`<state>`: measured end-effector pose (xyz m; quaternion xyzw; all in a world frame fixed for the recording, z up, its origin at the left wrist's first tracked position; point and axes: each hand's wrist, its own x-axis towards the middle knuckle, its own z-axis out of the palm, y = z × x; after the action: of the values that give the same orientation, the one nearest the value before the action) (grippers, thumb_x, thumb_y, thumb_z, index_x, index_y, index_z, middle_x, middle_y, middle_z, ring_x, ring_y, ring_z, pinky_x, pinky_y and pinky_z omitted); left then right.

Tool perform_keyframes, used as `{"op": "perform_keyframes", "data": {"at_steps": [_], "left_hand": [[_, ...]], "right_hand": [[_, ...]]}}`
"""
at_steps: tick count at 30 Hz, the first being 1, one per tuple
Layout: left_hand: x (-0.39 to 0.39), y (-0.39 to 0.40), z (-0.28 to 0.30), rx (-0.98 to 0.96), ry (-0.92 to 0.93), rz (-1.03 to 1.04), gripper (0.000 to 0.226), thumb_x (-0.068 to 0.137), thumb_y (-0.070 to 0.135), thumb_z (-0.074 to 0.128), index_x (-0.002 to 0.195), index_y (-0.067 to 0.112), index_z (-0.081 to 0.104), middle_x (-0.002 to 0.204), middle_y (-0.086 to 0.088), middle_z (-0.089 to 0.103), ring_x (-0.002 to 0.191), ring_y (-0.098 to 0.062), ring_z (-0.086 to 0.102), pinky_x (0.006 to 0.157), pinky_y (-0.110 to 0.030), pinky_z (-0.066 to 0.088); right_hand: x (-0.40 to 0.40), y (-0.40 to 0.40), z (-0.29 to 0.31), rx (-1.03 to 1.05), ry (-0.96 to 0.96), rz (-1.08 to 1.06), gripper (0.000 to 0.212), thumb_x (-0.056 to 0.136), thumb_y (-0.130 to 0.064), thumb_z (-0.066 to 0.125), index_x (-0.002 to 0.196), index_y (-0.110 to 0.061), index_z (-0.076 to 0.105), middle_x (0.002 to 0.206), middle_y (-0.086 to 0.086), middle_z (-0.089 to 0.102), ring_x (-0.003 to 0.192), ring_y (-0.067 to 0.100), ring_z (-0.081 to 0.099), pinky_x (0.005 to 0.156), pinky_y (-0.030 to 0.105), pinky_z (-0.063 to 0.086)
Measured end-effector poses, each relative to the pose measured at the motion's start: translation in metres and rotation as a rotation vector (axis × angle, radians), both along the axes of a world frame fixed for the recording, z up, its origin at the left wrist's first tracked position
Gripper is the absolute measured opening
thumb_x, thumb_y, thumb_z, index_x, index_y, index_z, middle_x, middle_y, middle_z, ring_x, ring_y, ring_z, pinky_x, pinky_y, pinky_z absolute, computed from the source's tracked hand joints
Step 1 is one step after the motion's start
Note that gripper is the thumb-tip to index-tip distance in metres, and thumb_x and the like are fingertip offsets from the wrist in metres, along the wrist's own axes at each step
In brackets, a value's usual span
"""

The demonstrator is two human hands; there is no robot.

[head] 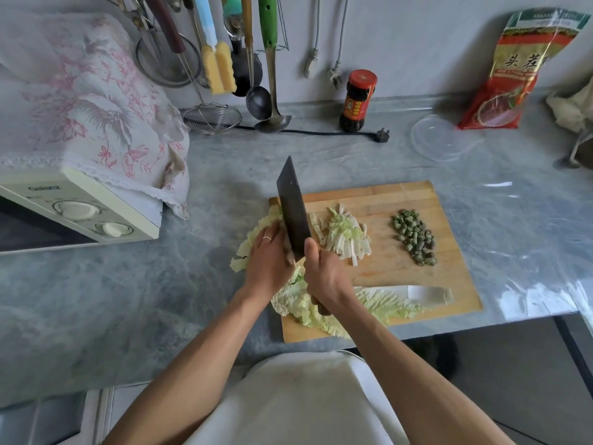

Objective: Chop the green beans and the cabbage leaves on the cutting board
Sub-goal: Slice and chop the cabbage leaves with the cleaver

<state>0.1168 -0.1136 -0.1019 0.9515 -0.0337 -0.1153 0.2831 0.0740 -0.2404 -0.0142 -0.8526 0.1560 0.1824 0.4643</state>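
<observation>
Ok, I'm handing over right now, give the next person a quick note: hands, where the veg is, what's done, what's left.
Right hand grips the cleaver, blade over the board's left edge.
Left hand presses the cabbage leaves being cut, which overhang the cutting board.
Done: chopped green beans piled on the right, cabbage strips mid-board.
Left: finish the held leaves, then the whole leaf along the near edge.
</observation>
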Motion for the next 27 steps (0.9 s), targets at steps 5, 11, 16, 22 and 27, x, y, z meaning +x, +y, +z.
{"op": "perform_keyframes", "data": {"at_steps": [5, 11, 16, 22, 27], "left_hand": [[-0.004, 0.000, 0.014, -0.034, -0.042, -0.015, 0.062, 0.091, 0.019, 0.054, 0.150, 0.009, 0.038, 0.157, -0.010, 0.035, 0.146, -0.031, 0.027, 0.116, -0.049, 0.031], [-0.003, 0.000, 0.013, -0.024, -0.048, -0.015, 0.060, 0.093, 0.015, 0.053, 0.150, 0.009, 0.037, 0.159, -0.008, 0.032, 0.148, -0.028, 0.024, 0.118, -0.047, 0.028], [-0.002, 0.001, 0.011, 0.001, -0.077, -0.020, 0.060, 0.093, 0.007, 0.052, 0.151, 0.007, 0.036, 0.160, -0.008, 0.030, 0.149, -0.025, 0.021, 0.122, -0.040, 0.022], [-0.001, 0.002, 0.012, 0.019, -0.105, -0.041, 0.056, 0.097, 0.010, 0.045, 0.151, 0.005, 0.034, 0.161, -0.010, 0.027, 0.150, -0.024, 0.017, 0.124, -0.036, 0.013], [0.000, 0.002, 0.004, 0.017, -0.082, -0.031, 0.055, 0.096, 0.013, 0.045, 0.150, 0.005, 0.036, 0.160, -0.010, 0.029, 0.150, -0.025, 0.020, 0.123, -0.037, 0.014]], "right_hand": [[-0.011, -0.001, -0.013, 0.035, -0.166, -0.047, 0.057, 0.108, -0.039, 0.026, 0.060, -0.013, 0.039, 0.049, -0.001, 0.041, 0.045, 0.021, 0.045, 0.048, 0.032, 0.041], [-0.003, -0.002, -0.016, 0.025, -0.160, -0.055, 0.063, 0.108, -0.043, 0.026, 0.054, -0.013, 0.040, 0.047, -0.001, 0.043, 0.045, 0.020, 0.045, 0.051, 0.032, 0.040], [0.008, -0.002, -0.012, 0.005, -0.140, -0.034, 0.067, 0.107, -0.045, 0.025, 0.053, -0.011, 0.044, 0.047, 0.003, 0.047, 0.048, 0.025, 0.052, 0.049, 0.036, 0.046], [0.007, -0.006, -0.005, -0.006, -0.141, 0.023, 0.061, 0.107, -0.045, 0.027, 0.057, -0.013, 0.041, 0.050, 0.003, 0.047, 0.046, 0.020, 0.048, 0.048, 0.027, 0.040], [0.021, 0.003, -0.001, -0.066, -0.145, 0.118, 0.061, 0.106, -0.048, 0.027, 0.056, -0.015, 0.042, 0.049, -0.001, 0.046, 0.042, 0.013, 0.045, 0.047, 0.025, 0.036]]}}
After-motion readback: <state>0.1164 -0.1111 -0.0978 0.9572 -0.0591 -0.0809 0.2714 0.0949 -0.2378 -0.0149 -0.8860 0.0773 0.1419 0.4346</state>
